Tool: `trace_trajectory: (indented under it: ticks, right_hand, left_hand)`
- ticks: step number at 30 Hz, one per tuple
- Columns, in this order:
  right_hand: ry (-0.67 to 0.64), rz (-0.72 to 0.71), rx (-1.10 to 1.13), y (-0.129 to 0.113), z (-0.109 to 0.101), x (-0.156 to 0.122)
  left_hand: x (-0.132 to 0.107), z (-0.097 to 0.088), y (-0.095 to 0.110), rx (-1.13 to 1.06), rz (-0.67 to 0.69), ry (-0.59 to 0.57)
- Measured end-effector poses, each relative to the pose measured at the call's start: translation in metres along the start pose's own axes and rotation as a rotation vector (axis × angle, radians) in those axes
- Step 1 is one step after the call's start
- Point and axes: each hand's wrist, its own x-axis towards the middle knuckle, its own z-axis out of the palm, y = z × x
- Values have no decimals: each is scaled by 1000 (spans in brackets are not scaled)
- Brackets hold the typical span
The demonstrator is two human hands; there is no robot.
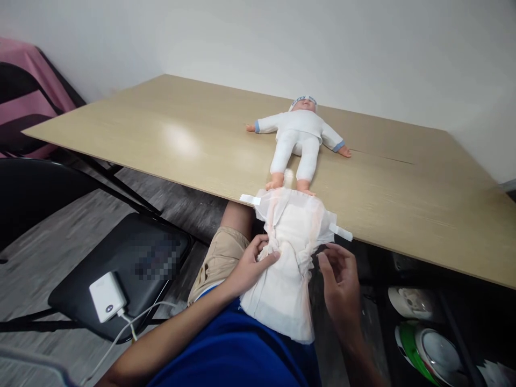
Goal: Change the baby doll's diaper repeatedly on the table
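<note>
An unfolded white diaper (pixel 288 252) lies between my hands, its upper end over the table's front edge and its lower end against my blue shirt. Its two side tabs are spread out. My left hand (pixel 256 263) grips the diaper's left side, thumb on top and fingers partly hidden behind it. Just off the right side, my right hand (pixel 341 274) has its fingers curled and apart, with nothing visible in them. Beyond the diaper's upper end, a baby doll (pixel 300 134) in white clothes and a cap lies on its back, arms spread, feet towards me.
The wooden table (pixel 193 118) stands against a white wall. At left, a black folding chair (pixel 121 247) holds a white power bank (pixel 108 296) with a cable running towards me. Below the table at right are a white-and-green round object (pixel 431 349) and dark shelving.
</note>
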Motion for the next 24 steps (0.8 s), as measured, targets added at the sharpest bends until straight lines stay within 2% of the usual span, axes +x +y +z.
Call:
trace_trajectory:
  ticks: [3,8,10,15,17,21,24]
  right_hand:
    - [25,-197,-144,-21,2,12]
    - [34,-679,-380,-52,15,34]
    - [-28,-763,-422,-58,22,43]
    - [-286,-751,-526,-50,45,75]
    - [-355,-721,-537,-41,55,89]
    - [-472,-684,-573,-26,66,103]
    - [-494,-687,-598,-21,68,105]
  left_hand:
    - [1,1,2,6,-21,-34]
    - [0,3,4,12,-24,-64]
    - [-1,3,5,-2,-35,-70]
    - [0,2,6,-26,-40,-90]
    - [0,-3,8,-2,-30,-139]
    - [3,-24,16,201,-21,-236]
    - [6,-46,34,407,-15,-316]
